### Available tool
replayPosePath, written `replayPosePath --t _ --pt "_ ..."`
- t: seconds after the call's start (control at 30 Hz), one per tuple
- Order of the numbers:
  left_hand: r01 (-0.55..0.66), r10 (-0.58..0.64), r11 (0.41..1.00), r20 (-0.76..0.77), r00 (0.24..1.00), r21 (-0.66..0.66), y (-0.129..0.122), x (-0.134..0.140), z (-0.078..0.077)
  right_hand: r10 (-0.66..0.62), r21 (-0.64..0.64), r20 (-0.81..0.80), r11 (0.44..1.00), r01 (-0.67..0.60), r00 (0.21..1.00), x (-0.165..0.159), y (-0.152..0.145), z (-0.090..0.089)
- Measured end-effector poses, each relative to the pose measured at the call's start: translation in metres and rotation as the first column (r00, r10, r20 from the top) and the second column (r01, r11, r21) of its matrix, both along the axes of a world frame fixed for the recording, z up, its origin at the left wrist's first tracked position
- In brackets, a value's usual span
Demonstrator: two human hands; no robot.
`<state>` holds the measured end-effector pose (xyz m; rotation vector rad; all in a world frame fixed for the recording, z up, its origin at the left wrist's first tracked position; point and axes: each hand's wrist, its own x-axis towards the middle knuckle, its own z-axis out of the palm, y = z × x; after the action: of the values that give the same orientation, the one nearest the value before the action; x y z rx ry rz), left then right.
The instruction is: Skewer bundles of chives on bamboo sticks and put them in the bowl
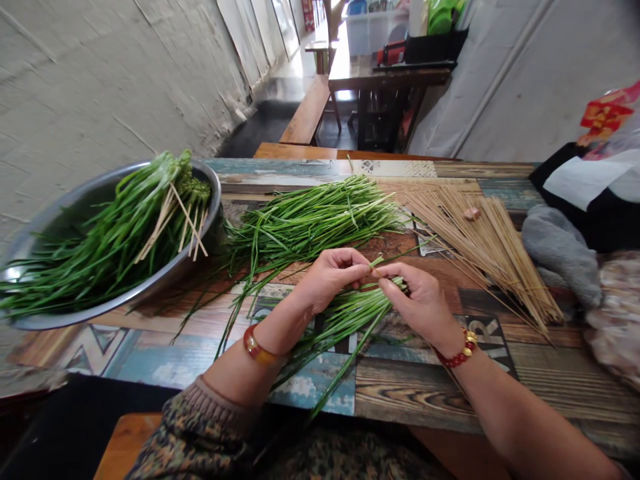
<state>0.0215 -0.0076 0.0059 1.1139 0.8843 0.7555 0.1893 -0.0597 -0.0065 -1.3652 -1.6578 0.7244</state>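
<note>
My left hand [340, 275] is closed in a pinch on the pale end of a green chive stalk [376, 260]. My right hand [417, 297] meets it at the fingertips, its thumb and fingers closed around a thin bamboo skewer [457, 385] that shows below the wrist. A small bunch of chives [345, 317] hangs from between the hands, pale ends at the right fingers and leaves trailing to the lower left. The skewer's tip is hidden by the fingers. Just beyond my hands lies a larger heap of loose chives [320, 223].
At left stands a metal basin [213, 230] with chives bunched on skewers. Loose bamboo skewers [515, 250] spread at right, a small brown piece [471, 213] on them. A grey cloth [557, 247] and a bag [620, 313] lie at the right edge of the patterned table [400, 383].
</note>
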Motion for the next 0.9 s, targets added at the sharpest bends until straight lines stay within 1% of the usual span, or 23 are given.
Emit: replayPosePath --t 0.33,0.67,0.9 --pt "0.009 -0.009 1.000 0.006 1.000 0.005 0.0003 -0.0008 -0.0005 0.013 -0.016 -0.003 1.000 -0.013 1.000 0.0010 0.0005 -0.0010" --pt "0.031 -0.030 0.999 0.042 0.999 -0.016 0.0007 -0.0009 -0.0044 0.021 0.036 0.026 0.999 -0.022 0.999 0.0006 -0.0002 -0.0017" --pt "0.022 -0.022 1.000 -0.002 1.000 0.008 -0.0003 -0.0002 -0.0021 0.010 0.033 0.043 0.999 -0.011 0.999 -0.0006 -0.0002 -0.0039"
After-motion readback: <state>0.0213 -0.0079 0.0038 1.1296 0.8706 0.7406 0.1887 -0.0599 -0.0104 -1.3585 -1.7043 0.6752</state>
